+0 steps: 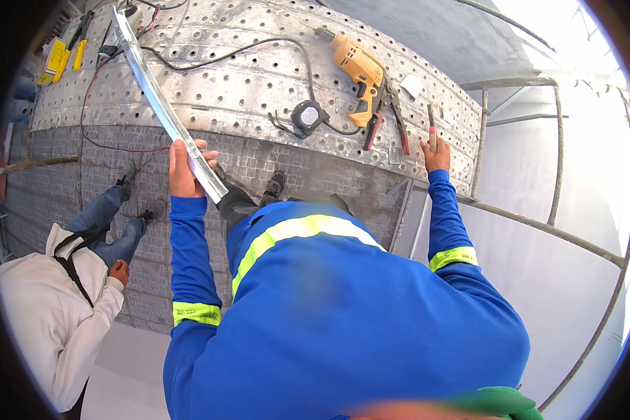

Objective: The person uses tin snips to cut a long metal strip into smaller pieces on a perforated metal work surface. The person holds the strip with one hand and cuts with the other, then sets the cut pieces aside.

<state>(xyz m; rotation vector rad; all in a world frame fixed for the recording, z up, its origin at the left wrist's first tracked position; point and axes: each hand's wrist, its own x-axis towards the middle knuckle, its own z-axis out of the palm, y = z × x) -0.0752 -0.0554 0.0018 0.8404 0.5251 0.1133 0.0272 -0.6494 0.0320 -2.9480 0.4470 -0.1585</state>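
Note:
My left hand (pixel 183 171) is closed around the near end of a long, shiny metal channel strip (pixel 155 96). The strip slants up and away to the left across the perforated metal platform (pixel 224 84). Over the platform's right end, my right hand (pixel 437 155) has its fingers closed on a slim pen-like tool (pixel 432 131) with a dark upper part and a red band; its exact kind is unclear. Just left of that hand lie red-handled snips (pixel 392 105) and a yellow corded power drill (pixel 358 66). A small white piece (pixel 411 86) rests beyond the hand.
A dark tape measure (pixel 308 116) sits near the platform's front edge, beside a black cable (pixel 259 46). Yellow tools (pixel 54 59) lie far left. Another person in a light top (pixel 56 315) stands at left. Metal rails (pixel 560 154) border the right side.

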